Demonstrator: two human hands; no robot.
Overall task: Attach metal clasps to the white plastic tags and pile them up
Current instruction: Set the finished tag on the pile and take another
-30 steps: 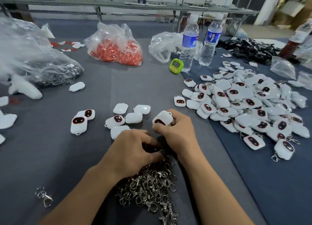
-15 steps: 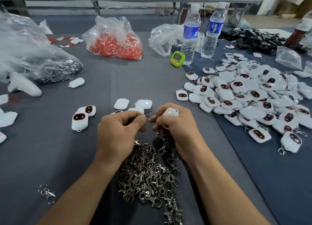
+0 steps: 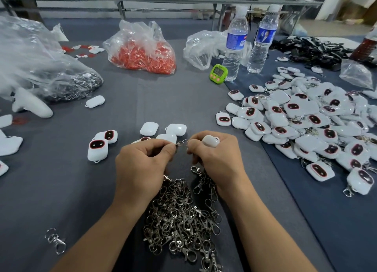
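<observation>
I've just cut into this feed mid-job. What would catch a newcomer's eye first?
Dead centre, the left hand and right hand pinch one metal clasp between them, the right also holding a white tag. A heap of loose clasps lies between the forearms, and a big pile of tags spreads on the right.

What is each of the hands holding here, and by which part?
The left hand pinches a metal clasp by one end; the right hand grips a white tag round its body and touches the clasp's other end.
</observation>
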